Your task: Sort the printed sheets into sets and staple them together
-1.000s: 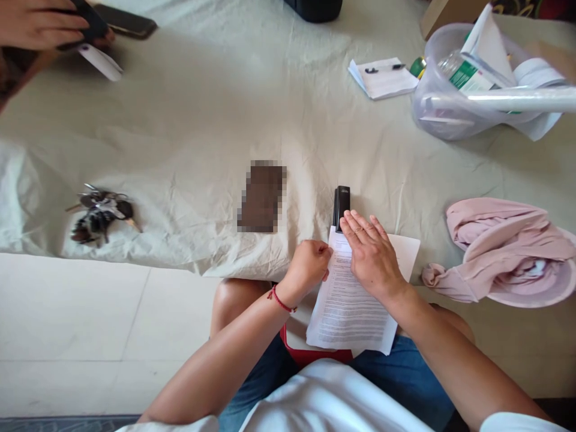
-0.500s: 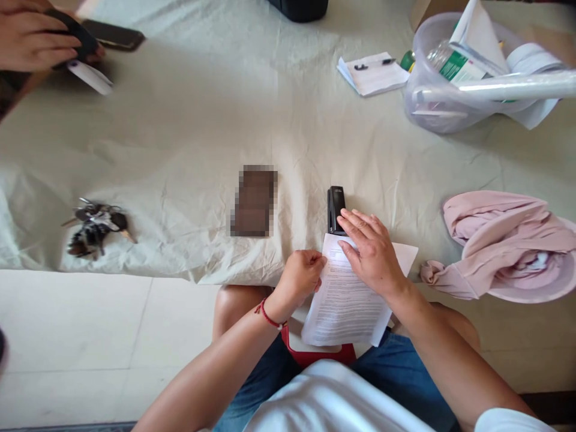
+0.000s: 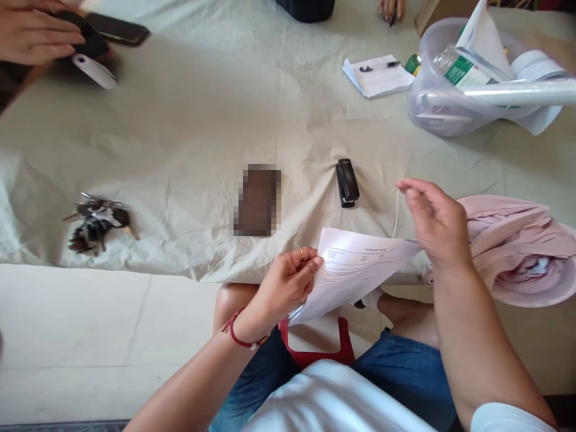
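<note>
From the head view, the left hand (image 3: 288,285) pinches the left edge of a stack of white printed paper sheets (image 3: 355,270), thumb on top, holding it tilted above the lap and just at the near edge of the counter (image 3: 202,120), which is draped in a wrinkled pale green cloth. The right hand (image 3: 434,222) hovers free above the sheets' right corner, fingers loosely curled, gripping nothing. A small black stapler (image 3: 347,182) lies on the cloth just beyond the sheets, apart from both hands. A crumpled pink garment (image 3: 517,246) sits right of the right hand. A bunch of dark keys (image 3: 96,221) lies far left. Another person's hand (image 3: 36,33) holds a dark phone at the far left corner.
</note>
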{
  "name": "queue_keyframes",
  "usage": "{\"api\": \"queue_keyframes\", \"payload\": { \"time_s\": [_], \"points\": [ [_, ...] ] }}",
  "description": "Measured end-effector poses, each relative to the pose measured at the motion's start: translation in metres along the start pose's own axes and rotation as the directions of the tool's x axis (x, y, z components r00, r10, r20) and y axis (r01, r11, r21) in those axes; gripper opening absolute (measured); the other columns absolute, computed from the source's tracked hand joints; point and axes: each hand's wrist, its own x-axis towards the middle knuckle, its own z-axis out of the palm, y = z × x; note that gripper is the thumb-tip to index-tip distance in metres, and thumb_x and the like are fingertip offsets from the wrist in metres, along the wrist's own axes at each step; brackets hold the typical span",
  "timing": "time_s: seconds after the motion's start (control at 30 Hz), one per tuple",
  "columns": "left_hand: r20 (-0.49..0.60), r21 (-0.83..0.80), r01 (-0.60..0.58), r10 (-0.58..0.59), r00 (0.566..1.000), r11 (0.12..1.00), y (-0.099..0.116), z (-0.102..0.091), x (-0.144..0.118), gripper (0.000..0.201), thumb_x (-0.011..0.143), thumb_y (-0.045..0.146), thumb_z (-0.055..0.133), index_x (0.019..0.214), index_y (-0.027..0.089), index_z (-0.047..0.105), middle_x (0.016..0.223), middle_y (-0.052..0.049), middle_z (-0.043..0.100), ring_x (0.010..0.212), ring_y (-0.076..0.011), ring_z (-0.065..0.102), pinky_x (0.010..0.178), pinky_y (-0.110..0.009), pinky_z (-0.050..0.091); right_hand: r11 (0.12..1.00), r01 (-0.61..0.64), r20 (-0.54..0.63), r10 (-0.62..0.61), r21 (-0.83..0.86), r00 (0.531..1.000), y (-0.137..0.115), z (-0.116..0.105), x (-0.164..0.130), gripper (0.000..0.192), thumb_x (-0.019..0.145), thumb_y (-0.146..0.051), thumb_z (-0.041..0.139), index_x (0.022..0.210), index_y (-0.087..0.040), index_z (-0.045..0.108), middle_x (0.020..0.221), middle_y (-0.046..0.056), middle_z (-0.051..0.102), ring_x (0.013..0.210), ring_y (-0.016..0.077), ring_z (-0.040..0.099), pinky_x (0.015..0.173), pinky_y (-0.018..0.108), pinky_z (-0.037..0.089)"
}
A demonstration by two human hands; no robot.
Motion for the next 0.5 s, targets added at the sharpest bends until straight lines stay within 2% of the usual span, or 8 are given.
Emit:
{"api": "queue_keyframes", "payload": {
  "time_s": [0.07, 0.13, 0.2, 0.27, 0.33, 0.4, 0.5],
  "points": [
    [0.019, -0.028, -0.067, 0.068, 0.998, 0.997, 0.013, -0.005, 0.003, 0.050, 0.094, 0.066, 0.082, 0.086, 0.022, 0.063, 0.048, 0.011, 0.041, 0.045, -0.0065, 0.024, 0.046, -0.024, 0.017, 0.955, -0.202, 0.031, 0.200, 0.218, 0.979, 0.013, -0.018, -0.016, 0.058, 0.106, -0.076, 0.065, 0.137, -0.029, 0.079, 0.134, 0.012, 0.086, 0.131, 0.0349, 0.082, 0.114, 0.059, 0.065],
    [0.021, -0.033, -0.149, 0.150, 0.989, 0.988, 0.027, -0.009, 0.012, 0.046, 0.095, 0.063, 0.085, 0.089, 0.021, 0.066, 0.049, 0.010, 0.043, 0.046, -0.0066, 0.025, 0.048, -0.024, 0.019, 0.846, -0.372, 0.098, 0.363, 0.383, 0.926, 0.026, -0.024, -0.029, 0.071, 0.101, -0.089, 0.059, 0.135, -0.029, 0.078, 0.134, 0.013, 0.086, 0.129, 0.0368, 0.082, 0.107, 0.057, 0.068],
    [0.014, -0.019, -0.250, 0.250, 0.968, 0.968, 0.039, -0.011, 0.028, 0.045, 0.093, 0.061, 0.089, 0.088, 0.021, 0.068, 0.049, 0.009, 0.046, 0.046, -0.0069, 0.027, 0.049, -0.025, 0.020, 0.763, -0.469, 0.242, 0.401, 0.446, 0.883, 0.035, -0.019, -0.039, 0.081, 0.099, -0.096, 0.048, 0.134, -0.029, 0.078, 0.136, 0.014, 0.086, 0.131, 0.0381, 0.082, 0.104, 0.056, 0.070],
    [-0.010, -0.004, -0.309, 0.309, 0.951, 0.951, 0.049, -0.011, 0.050, 0.043, 0.091, 0.058, 0.091, 0.086, 0.021, 0.069, 0.051, 0.008, 0.046, 0.047, -0.0077, 0.031, 0.050, -0.026, 0.023, 0.757, -0.450, 0.278, 0.356, 0.474, 0.892, 0.038, -0.009, -0.043, 0.079, 0.101, -0.095, 0.049, 0.135, -0.030, 0.078, 0.143, 0.014, 0.084, 0.134, 0.0365, 0.081, 0.102, 0.052, 0.071],
    [-0.054, -0.008, -0.353, 0.353, 0.934, 0.935, 0.056, -0.010, 0.075, 0.041, 0.088, 0.054, 0.092, 0.081, 0.022, 0.068, 0.054, 0.007, 0.045, 0.048, -0.0082, 0.032, 0.050, -0.028, 0.023, 0.778, -0.377, 0.224, 0.304, 0.503, 0.926, 0.036, 0.000, -0.043, 0.075, 0.100, -0.092, 0.054, 0.134, -0.029, 0.078, 0.146, 0.013, 0.083, 0.134, 0.0358, 0.080, 0.102, 0.052, 0.071],
    [-0.109, -0.016, -0.361, 0.357, 0.928, 0.932, 0.060, -0.009, 0.097, 0.036, 0.088, 0.048, 0.090, 0.078, 0.022, 0.067, 0.056, 0.006, 0.046, 0.049, -0.0088, 0.034, 0.051, -0.028, 0.025, 0.792, -0.348, 0.157, 0.312, 0.502, 0.937, 0.033, 0.006, -0.041, 0.066, 0.096, -0.085, 0.072, 0.127, -0.028, 0.079, 0.138, 0.012, 0.086, 0.128, 0.0354, 0.082, 0.105, 0.054, 0.070],
    [-0.193, -0.037, -0.370, 0.357, 0.914, 0.928, 0.061, -0.009, 0.119, 0.027, 0.090, 0.039, 0.087, 0.078, 0.021, 0.070, 0.061, 0.005, 0.049, 0.052, -0.0088, 0.035, 0.052, -0.028, 0.029, 0.788, -0.408, 0.106, 0.408, 0.461, 0.907, 0.032, 0.006, -0.032, 0.055, 0.080, -0.063, 0.099, 0.115, -0.025, 0.082, 0.120, 0.008, 0.090, 0.110, 0.0323, 0.086, 0.105, 0.055, 0.070]
  ]
}}
